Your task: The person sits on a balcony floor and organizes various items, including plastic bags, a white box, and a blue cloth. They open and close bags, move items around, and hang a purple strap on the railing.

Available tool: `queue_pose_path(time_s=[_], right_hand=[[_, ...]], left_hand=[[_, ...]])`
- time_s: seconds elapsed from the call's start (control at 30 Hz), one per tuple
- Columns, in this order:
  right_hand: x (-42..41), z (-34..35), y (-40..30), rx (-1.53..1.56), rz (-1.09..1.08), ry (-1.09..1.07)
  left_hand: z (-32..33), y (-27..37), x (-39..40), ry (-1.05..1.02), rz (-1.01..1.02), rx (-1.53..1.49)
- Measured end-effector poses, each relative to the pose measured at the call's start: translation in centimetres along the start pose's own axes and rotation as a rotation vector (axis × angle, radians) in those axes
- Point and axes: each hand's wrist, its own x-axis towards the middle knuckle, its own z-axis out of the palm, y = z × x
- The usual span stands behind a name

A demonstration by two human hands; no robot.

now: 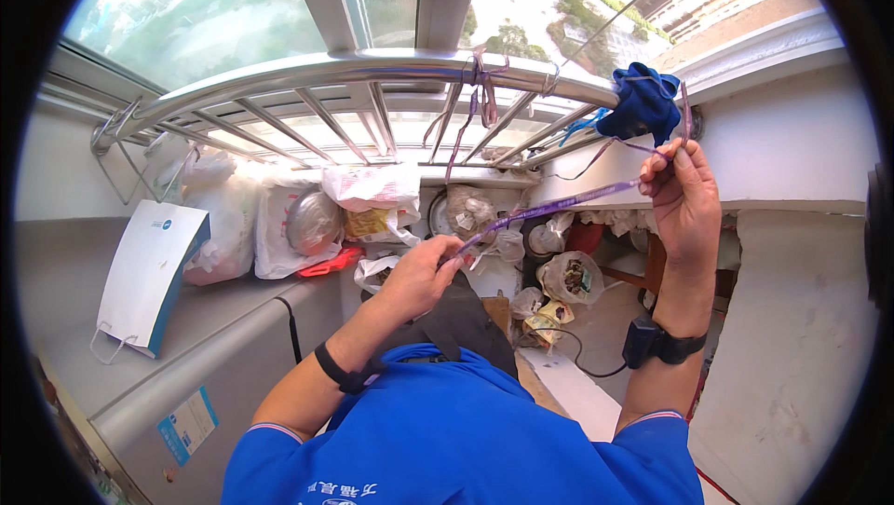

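A purple ribbon with small writing [552, 209] runs slantwise between my two hands. Its lower end is pinched in the fingers of my left hand [424, 273], low in front of my body. My right hand [681, 187], raised on the right, grips its other end between thumb and fingers. A thinner purple strand leaves the right hand towards the railing, and another piece rises above the fingertips. Just above that hand a dark blue cloth [639, 103] is bunched at the end of the steel railing [349, 70]. More purple ribbon [487, 79] is knotted round the rail's middle.
Windows stand behind the railing. On the left, a white paper bag [150, 267] and stuffed plastic bags [220, 218] rest on a grey surface. Below the railing lie a red plastic item [332, 262] and several filled plastic bags [571, 278]. A white wall ledge [775, 155] borders the right side.
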Motion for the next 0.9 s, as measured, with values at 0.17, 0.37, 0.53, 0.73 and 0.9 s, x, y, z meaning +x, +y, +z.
queue_pose_path(time_s=[0.17,0.37,0.53,0.73,0.9], right_hand=[[5.6,-0.9,-3.6,-0.235,-0.097,0.0],[14.6,-1.1,-4.4,-0.517,-0.17,0.052],[17.9,0.7,-1.8,-0.778,-0.162,0.045],[14.0,5.5,-4.4,-0.539,-0.048,-0.188],[6.6,12.2,-4.2,-0.313,0.018,-0.498]], left_hand=[[-1.1,-3.5,-1.0,0.137,0.011,0.204],[-2.0,-6.4,-2.6,0.069,-0.169,0.126],[-1.7,-7.5,-3.5,0.096,-0.258,0.045],[-3.5,-1.8,-2.0,0.305,0.006,-0.052],[-6.4,7.1,1.0,0.464,0.404,0.047]])
